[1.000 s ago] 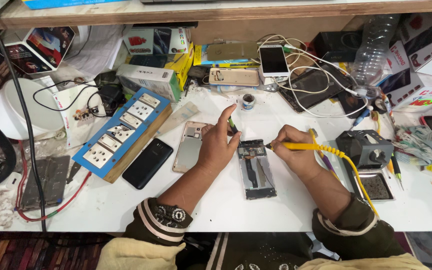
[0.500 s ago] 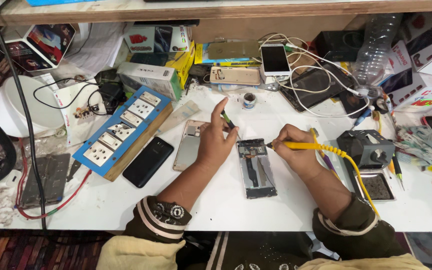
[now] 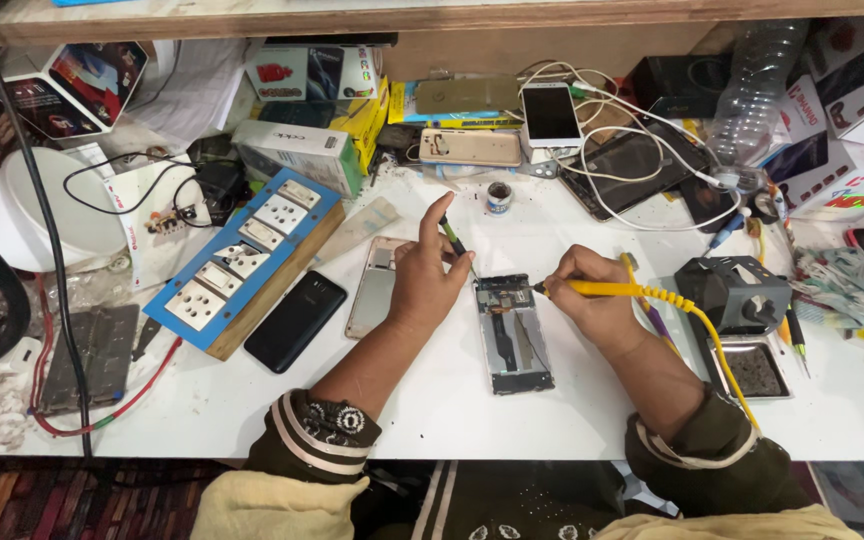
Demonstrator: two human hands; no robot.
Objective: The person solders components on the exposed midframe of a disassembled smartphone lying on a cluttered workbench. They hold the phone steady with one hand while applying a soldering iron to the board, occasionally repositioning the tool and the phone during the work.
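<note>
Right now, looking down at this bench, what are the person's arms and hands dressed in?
Both hands, the left hand and the right hand, are bare: no gloves, and no rings or watch that I can make out. Both forearms are bare, with dark olive sleeves pushed up. The left cuff shows pale stripes and a small pattern; the right cuff has a pale edge.

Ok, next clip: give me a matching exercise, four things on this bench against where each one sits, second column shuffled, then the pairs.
Things:
1. opened phone
2. yellow soldering iron
3. black phone
4. blue socket board

Places:
A. lying screen-down on the table just right of the socket board
B. between the two hands, in front of the person
C. held in the right hand, tip at the opened phone's top edge
D. set at a slant on the left part of the table

Pairs: 1-B, 2-C, 3-A, 4-D
</note>
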